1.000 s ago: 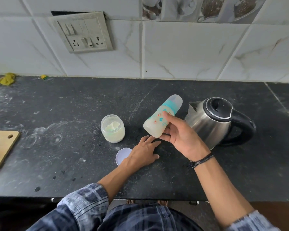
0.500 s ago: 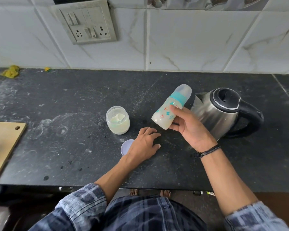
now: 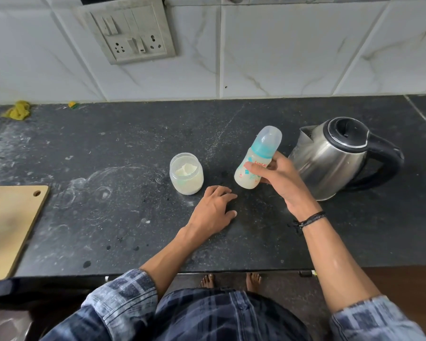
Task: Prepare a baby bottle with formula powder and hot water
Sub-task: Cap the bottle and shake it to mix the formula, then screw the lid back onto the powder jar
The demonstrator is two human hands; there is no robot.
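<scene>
Your right grip (image 3: 278, 178) holds the baby bottle (image 3: 257, 153). Your thumb lies across the front of it and your fingers curl round the back. The bottle is tilted, and its clear cap leans toward the back edge of the bench (image 3: 108, 148) and toward the kettle (image 3: 330, 158). It has a teal ring under the cap and pale, milky stuff inside. You cannot tell if its bottom touches the bench or hangs just over it. The bottle sits near the middle of the bench, between the jar (image 3: 186, 174) and the kettle.

Your left grip (image 3: 213, 210) lies palm down on the bench, just in front of the jar. Its fingers are loose and a bit bent, and it holds nothing.

The jar is open and has white powder in it. It stands upright, just to the left of the bottle and not touching it. The shiny kettle stands near the right end of the bench, with its black lid shut and its handle facing right. Your right grip is close to it.

A wooden board (image 3: 8, 225) lies at the left edge. A yellow cloth (image 3: 17, 110) sits in the back left corner. A dark band (image 3: 310, 219) is on your right wrist.
</scene>
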